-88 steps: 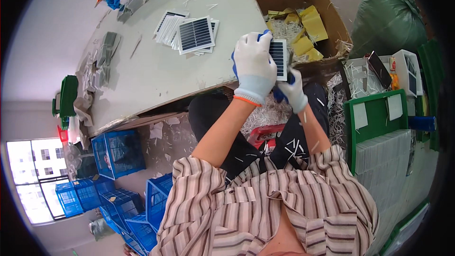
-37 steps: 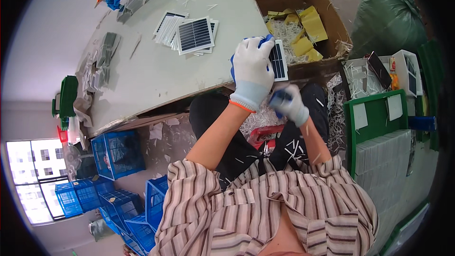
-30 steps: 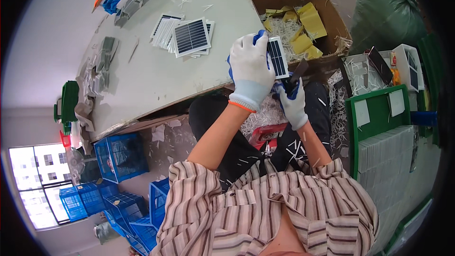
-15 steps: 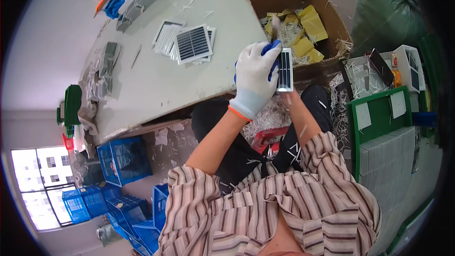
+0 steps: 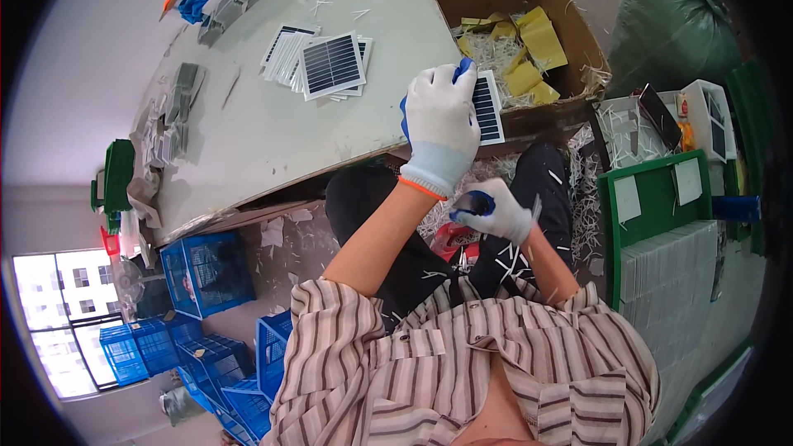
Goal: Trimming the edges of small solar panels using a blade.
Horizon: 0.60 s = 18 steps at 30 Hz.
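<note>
My left hand (image 5: 442, 120), in a white glove with blue fingertips, is closed on a small framed solar panel (image 5: 489, 107). The panel is held upright beside the table edge, and part of it is behind the glove. Lower down, above my lap, my right hand (image 5: 502, 213) in a matching glove has its fingers curled round a dark, blurred object (image 5: 475, 202) whose kind I cannot make out. To the left on the table lies a loose pile of similar panels (image 5: 333, 66), the top one dark side up.
A cardboard box (image 5: 570, 29) of white strips and yellow pieces stands by the table's right end. More panels (image 5: 178, 116) lie along the far left of the table (image 5: 256, 157). A green crate (image 5: 657, 198) packed with panels is on the right, near a green sack (image 5: 673, 33).
My right hand has come down from behind the panel toward my lap, taking the dark object with it. My left hand has shifted slightly left and still grips the panel.
</note>
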Available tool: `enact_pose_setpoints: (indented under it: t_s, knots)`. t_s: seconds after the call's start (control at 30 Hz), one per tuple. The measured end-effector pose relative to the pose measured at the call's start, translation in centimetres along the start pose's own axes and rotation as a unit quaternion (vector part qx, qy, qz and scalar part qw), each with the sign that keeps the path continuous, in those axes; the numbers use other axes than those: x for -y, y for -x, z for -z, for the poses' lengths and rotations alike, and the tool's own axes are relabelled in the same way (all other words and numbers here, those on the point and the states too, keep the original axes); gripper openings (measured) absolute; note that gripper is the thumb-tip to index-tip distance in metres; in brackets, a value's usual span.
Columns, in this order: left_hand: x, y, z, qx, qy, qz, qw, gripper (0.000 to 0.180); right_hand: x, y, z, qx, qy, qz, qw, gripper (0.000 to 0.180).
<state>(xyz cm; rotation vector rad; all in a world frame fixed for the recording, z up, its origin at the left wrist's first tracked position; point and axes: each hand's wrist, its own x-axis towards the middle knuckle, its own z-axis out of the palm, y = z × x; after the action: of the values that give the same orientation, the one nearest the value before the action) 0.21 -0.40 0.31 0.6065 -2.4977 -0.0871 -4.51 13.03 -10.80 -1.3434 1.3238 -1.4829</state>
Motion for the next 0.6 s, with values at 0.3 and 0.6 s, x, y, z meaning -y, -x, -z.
enact_pose_setpoints:
  t_s: [0.3, 0.6]
  knots:
    - [-0.7, 0.1, -0.1, 0.001, -0.011, 0.010, 1.000, 0.042, -5.1, -7.6, -2.2, -0.384, -0.149, 0.057, 0.909, 0.027]
    - [1.1, -0.4, 2.1, 0.034, -0.043, 0.030, 0.998, 0.049, -4.2, -7.6, 1.3, -0.268, -0.323, -0.019, 0.907, 0.027]
